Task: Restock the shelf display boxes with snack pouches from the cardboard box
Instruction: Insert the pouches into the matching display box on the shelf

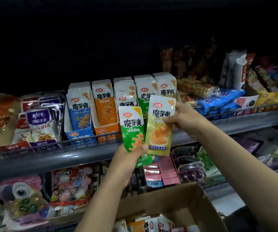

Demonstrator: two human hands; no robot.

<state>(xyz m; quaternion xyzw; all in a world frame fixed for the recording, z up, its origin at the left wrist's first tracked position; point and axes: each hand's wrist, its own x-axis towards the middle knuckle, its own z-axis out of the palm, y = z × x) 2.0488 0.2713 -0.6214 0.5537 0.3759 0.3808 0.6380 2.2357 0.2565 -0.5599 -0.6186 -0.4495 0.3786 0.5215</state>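
My left hand (pixel 128 158) grips a green snack pouch (pixel 132 129) by its lower end, upright in front of the shelf. My right hand (pixel 183 119) pinches a tan-gold snack pouch (pixel 160 129) by its right edge, just right of the green one. Behind them a row of display boxes stands on the shelf: a blue one (pixel 79 134), an orange one (pixel 105 129), and more hidden behind the held pouches, each holding upright pouches. The cardboard box (pixel 176 196) sits open at the bottom, with several mixed pouches (pixel 150 223) inside.
A grey shelf rail (pixel 59 158) with a low wire guard runs across the front. Purple and red fish-snack packs (pixel 39 126) stand to the left, blue packets (pixel 222 101) and yellow boxes to the right. The lower shelf holds candy bags (pixel 71 185) and pink boxes (pixel 161 171).
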